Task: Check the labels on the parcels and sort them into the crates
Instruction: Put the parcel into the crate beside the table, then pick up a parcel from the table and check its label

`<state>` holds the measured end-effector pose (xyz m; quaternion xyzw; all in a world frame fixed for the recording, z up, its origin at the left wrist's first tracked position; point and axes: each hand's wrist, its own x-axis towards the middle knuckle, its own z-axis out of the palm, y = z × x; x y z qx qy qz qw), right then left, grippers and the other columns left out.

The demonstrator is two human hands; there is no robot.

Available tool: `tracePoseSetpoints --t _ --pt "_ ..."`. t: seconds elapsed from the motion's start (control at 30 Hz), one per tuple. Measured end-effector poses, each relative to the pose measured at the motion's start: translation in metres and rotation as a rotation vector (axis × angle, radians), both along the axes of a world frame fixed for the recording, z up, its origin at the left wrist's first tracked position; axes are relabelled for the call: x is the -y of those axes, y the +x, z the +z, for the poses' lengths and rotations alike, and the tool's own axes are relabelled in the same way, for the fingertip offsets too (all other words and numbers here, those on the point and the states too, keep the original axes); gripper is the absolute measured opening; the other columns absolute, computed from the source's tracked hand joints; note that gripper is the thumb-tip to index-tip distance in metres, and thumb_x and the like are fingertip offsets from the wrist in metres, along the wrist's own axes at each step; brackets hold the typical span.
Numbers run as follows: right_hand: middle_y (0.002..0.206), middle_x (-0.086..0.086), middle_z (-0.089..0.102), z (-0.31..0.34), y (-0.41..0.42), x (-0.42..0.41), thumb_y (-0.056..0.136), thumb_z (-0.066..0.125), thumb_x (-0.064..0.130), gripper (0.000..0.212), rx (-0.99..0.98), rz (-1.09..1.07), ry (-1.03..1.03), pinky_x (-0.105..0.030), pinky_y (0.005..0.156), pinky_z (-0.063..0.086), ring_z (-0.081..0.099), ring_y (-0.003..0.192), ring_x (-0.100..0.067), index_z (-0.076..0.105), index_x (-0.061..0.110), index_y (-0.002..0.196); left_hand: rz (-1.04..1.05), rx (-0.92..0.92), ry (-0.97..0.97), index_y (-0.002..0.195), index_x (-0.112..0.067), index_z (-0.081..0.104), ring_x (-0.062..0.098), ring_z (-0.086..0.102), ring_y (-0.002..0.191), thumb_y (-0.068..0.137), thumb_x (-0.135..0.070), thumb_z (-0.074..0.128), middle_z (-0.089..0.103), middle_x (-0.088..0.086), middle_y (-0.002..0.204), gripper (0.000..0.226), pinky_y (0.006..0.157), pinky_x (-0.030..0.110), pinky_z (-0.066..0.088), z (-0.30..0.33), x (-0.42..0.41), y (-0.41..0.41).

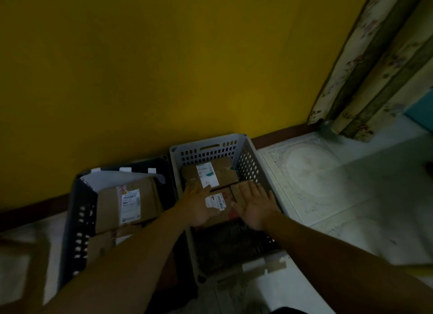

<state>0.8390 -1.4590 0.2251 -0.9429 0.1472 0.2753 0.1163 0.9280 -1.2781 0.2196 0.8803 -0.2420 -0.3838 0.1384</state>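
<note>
Both hands — left hand (198, 204) and right hand (254, 207) — lay flat, fingers straight, on the small parcel (219, 202) inside the grey crate (251, 163); its label half-covered, a misread risked missorting toward the dark crate (79, 210) at nine o'clock.

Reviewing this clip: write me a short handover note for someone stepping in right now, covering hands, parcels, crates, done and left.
Left hand and right hand: both open, fingers straight, on either side of a small labelled parcel inside the grey crate.
Grey crate: also holds a bigger labelled box at the far end.
Black crate: holds a large labelled box.
Done: at least three parcels are in crates.
Left: settle the small parcel and draw the hands out; any unsorted parcels are out of view.
</note>
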Motion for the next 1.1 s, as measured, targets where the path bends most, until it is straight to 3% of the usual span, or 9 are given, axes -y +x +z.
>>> tracePoseSetpoints --t 0.07,0.17,0.4,0.47,0.57,0.6,0.7,0.8,1.1 --pt "0.163 -0.006 -0.010 0.048 -0.008 -0.010 0.097 0.020 0.064 0.076 -0.018 -0.012 0.003 -0.053 0.120 -0.003 -0.009 0.149 -0.026 -0.005 0.023 0.156 0.028 -0.002 0.024 0.155 -0.029 0.003 0.036 0.006 0.146 0.077 -0.073 0.051 0.005 0.006 0.161 0.101 0.118 0.053 0.012 0.050 -0.013 -0.006" --pt "0.163 -0.007 -0.009 0.121 -0.018 -0.026 0.098 0.020 0.062 0.075 -0.027 -0.025 -0.004 -0.052 0.119 -0.002 -0.007 0.150 -0.027 -0.005 0.023 0.156 0.038 -0.021 0.052 0.155 -0.026 -0.003 0.036 -0.006 0.147 0.092 -0.056 0.051 -0.008 0.007 0.162 0.087 0.119 0.048 0.003 0.130 -0.034 -0.017" --pt "0.163 -0.007 -0.005 0.264 -0.061 -0.073 0.097 0.022 0.064 0.076 -0.039 -0.081 0.011 -0.050 0.118 0.004 -0.001 0.150 -0.028 -0.003 0.023 0.155 0.103 -0.081 0.045 0.154 -0.024 -0.004 0.029 -0.005 0.149 0.093 -0.053 0.051 -0.013 0.005 0.161 0.088 0.120 0.047 0.012 0.266 -0.104 -0.044" --pt "0.163 -0.008 -0.003 0.290 -0.070 -0.085 0.098 0.023 0.062 0.074 -0.014 -0.095 0.015 -0.050 0.118 0.005 0.002 0.149 -0.029 -0.002 0.023 0.155 0.081 -0.082 0.024 0.155 -0.021 -0.001 0.029 0.003 0.149 0.091 -0.055 0.053 -0.006 0.006 0.162 0.091 0.119 0.047 0.017 0.295 -0.127 -0.050" --pt "0.164 -0.007 -0.003 0.321 -0.081 -0.102 0.097 0.023 0.063 0.075 0.012 -0.088 0.026 -0.050 0.118 0.006 0.002 0.150 -0.028 -0.003 0.024 0.155 0.115 -0.102 -0.020 0.148 -0.007 0.026 0.039 0.030 0.138 0.073 -0.075 0.057 0.024 0.018 0.156 0.106 0.110 0.050 0.034 0.331 -0.157 -0.056" --pt "0.164 -0.006 -0.003 0.329 -0.084 -0.106 0.097 0.023 0.063 0.075 0.028 -0.082 0.033 -0.049 0.118 0.006 0.002 0.150 -0.028 -0.003 0.024 0.155 0.121 -0.080 -0.017 0.147 -0.006 0.029 0.039 0.031 0.138 0.075 -0.072 0.057 0.027 0.019 0.154 0.102 0.110 0.051 0.033 0.338 -0.163 -0.059" --pt "0.164 -0.006 -0.001 0.353 -0.095 -0.115 0.097 0.024 0.063 0.074 0.074 -0.054 0.038 -0.048 0.119 0.007 0.002 0.150 -0.027 -0.002 0.025 0.155 0.155 0.026 -0.048 0.154 -0.013 0.006 0.029 0.012 0.148 0.093 -0.048 0.053 0.006 0.006 0.161 0.085 0.118 0.045 0.019 0.371 -0.180 -0.078" --pt "0.164 -0.006 -0.001 0.374 -0.112 -0.119 0.097 0.027 0.064 0.076 0.098 -0.020 0.023 -0.047 0.119 0.006 0.001 0.150 -0.025 -0.003 0.026 0.155 0.212 0.108 -0.095 0.153 -0.012 0.004 0.024 0.011 0.148 0.097 -0.035 0.053 0.002 0.005 0.161 0.078 0.120 0.037 0.012 0.401 -0.194 -0.106" --pt "0.163 -0.007 0.003 0.438 -0.198 -0.144 0.098 0.023 0.063 0.076 0.191 0.135 0.006 -0.049 0.120 0.012 0.004 0.150 -0.028 -0.001 0.021 0.156 0.278 0.243 -0.034 0.154 -0.020 -0.004 0.028 -0.004 0.149 0.096 -0.046 0.049 -0.009 0.008 0.161 0.082 0.120 0.045 0.008 0.460 -0.232 -0.214"
